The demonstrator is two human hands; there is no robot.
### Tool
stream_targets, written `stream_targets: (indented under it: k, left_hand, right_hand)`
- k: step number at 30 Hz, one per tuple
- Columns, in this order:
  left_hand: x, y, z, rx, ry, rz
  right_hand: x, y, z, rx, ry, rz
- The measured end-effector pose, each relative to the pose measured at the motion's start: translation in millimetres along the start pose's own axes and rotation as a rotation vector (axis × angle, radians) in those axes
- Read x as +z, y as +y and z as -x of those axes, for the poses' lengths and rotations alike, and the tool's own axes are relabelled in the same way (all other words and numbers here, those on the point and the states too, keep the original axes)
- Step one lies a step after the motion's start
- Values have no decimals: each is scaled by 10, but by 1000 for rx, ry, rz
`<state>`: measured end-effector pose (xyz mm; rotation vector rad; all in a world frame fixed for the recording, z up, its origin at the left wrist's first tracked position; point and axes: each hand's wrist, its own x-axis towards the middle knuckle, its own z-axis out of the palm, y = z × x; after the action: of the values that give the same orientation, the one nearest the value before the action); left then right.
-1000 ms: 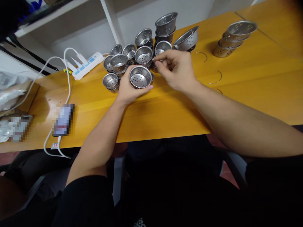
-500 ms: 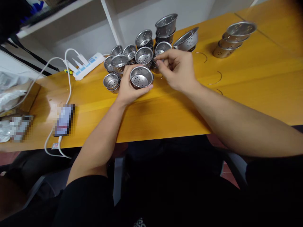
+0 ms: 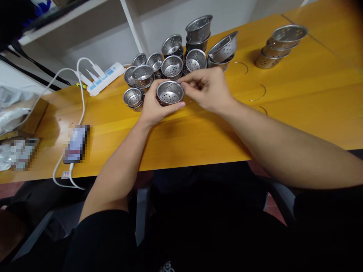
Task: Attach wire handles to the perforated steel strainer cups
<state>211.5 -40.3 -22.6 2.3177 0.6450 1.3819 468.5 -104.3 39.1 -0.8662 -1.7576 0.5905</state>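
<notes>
My left hand [image 3: 151, 104] is wrapped round a perforated metal strainer basket [image 3: 170, 97], thumb along its near side and open top tilted towards me. At the right of that basket's rim, the thumb and forefinger of my right hand [image 3: 205, 88] pinch a thin metal wire [image 3: 173, 82], which reaches over the rim. Whether the wire's end sits in a hole is too small to tell. Several curved wires lie to the right, among them one long wire [image 3: 259, 96] and a short wire [image 3: 264, 110].
Behind my hands stand several stacked strainer baskets [image 3: 172, 67], one tilted basket [image 3: 224, 47] at their right. Another stack [image 3: 272, 53] stands far right. A power strip [image 3: 106, 78], white cables and a phone [image 3: 76, 144] are on the left of the wooden table [image 3: 198, 143].
My right hand has moved left and slightly down, bringing the wire from beside the basket to its rim. My left hand keeps its hold, almost still.
</notes>
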Motion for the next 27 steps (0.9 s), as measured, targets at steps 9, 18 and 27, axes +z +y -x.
stream_targets:
  k: [9,18,27]
  left_hand:
    - [57,32,50,-14,-49,-22]
    - [77,15,78,-29,-73,-20]
    - [95,52,49,-87,-25,-63]
  right_hand:
    - [69,-11,3,56,41,102]
    - [76,-63,18,78,31,131]
    - [98,-73,29,97,48,92]
